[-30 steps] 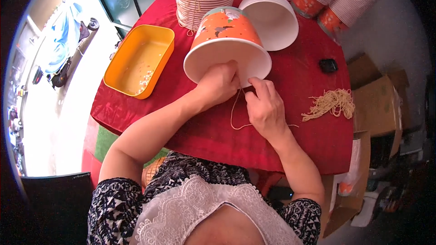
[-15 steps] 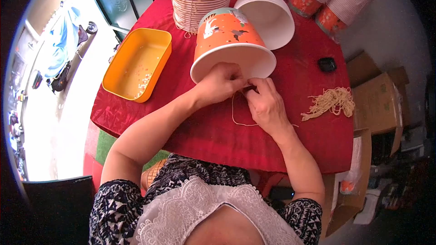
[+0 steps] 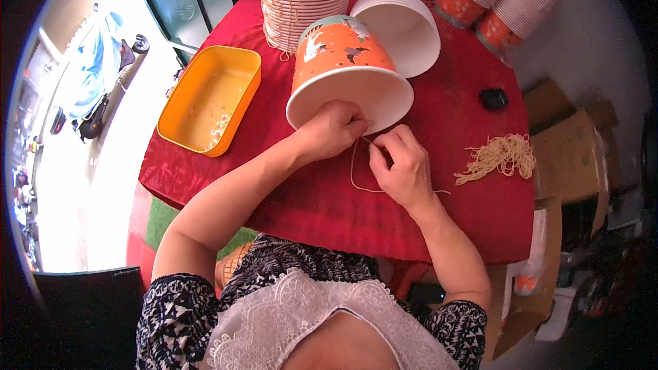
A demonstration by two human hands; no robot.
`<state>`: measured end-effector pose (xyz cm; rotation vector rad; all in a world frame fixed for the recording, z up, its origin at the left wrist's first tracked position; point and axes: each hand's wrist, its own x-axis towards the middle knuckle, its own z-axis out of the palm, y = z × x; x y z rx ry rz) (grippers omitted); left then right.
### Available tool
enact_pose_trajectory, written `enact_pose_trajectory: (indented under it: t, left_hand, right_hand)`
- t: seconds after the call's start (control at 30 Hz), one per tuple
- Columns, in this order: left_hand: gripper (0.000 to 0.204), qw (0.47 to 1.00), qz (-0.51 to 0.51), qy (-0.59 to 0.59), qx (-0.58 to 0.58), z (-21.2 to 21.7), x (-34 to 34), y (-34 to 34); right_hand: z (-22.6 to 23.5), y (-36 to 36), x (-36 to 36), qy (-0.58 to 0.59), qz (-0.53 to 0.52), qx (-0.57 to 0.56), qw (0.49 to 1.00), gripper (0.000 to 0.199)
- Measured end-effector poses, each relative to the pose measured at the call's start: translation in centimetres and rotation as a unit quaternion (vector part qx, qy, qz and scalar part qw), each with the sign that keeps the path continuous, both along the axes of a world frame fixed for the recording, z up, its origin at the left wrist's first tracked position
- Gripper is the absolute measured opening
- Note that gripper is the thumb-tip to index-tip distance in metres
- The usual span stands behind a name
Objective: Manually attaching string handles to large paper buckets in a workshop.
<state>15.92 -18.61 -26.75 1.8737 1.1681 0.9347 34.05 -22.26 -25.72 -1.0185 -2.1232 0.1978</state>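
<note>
An orange paper bucket (image 3: 343, 48) with white and dark printed shapes lies tilted on the table, its wide white mouth turned toward me. At the mouth's lower rim, my left hand (image 3: 332, 129) is closed in a pinch on a thin beige string (image 3: 354, 168), its fingers partly inside the opening. Just right of it, my right hand (image 3: 403, 168) pinches the string too, close below the rim. From the fingers the string hangs in a loop onto the cloth and passes beneath my right hand. How it meets the bucket is too small to make out.
Several nested paper buckets (image 3: 308, 10) stand behind; white bowls (image 3: 404, 34) lean beside them. Left is a yellow tray (image 3: 248, 85) with small bits inside. On the red cloth (image 3: 329, 212) at right lie a string bundle (image 3: 504, 157) and a small black case (image 3: 493, 99).
My right hand has drawn slightly down and right, leaving a small gap between it and my left hand with string in it. The left hand stays near the rim.
</note>
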Motion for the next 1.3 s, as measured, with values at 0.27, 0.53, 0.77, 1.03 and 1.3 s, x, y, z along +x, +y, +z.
enact_pose_trajectory:
  t: [0.27,0.53,0.77,1.03,1.3]
  left_hand:
    - [0.023,1.000,0.016,0.011,-0.007,0.2,0.2,0.0]
    - [0.026,0.999,0.015,0.009,-0.044,0.7,0.0,-0.2]
    - [0.028,0.997,-0.002,0.023,-0.073,0.7,0.1,0.0]
    - [0.029,0.997,-0.001,0.009,-0.074,0.8,0.1,-0.2]
    - [0.026,0.998,0.021,0.022,-0.062,1.2,0.1,-0.6]
  right_hand:
    - [-0.5,-1.4,-1.2,-0.105,0.015,0.021,0.994,0.019]
    - [1.1,0.2,2.1,-0.134,-0.113,-0.044,0.984,0.009]
    - [0.7,-0.2,1.3,-0.076,-0.021,-0.072,0.994,0.018]
    - [0.7,-1.9,0.1,-0.148,0.093,-0.024,0.984,0.015]
    - [3.0,0.3,3.7,-0.251,-0.089,-0.080,0.961,0.009]
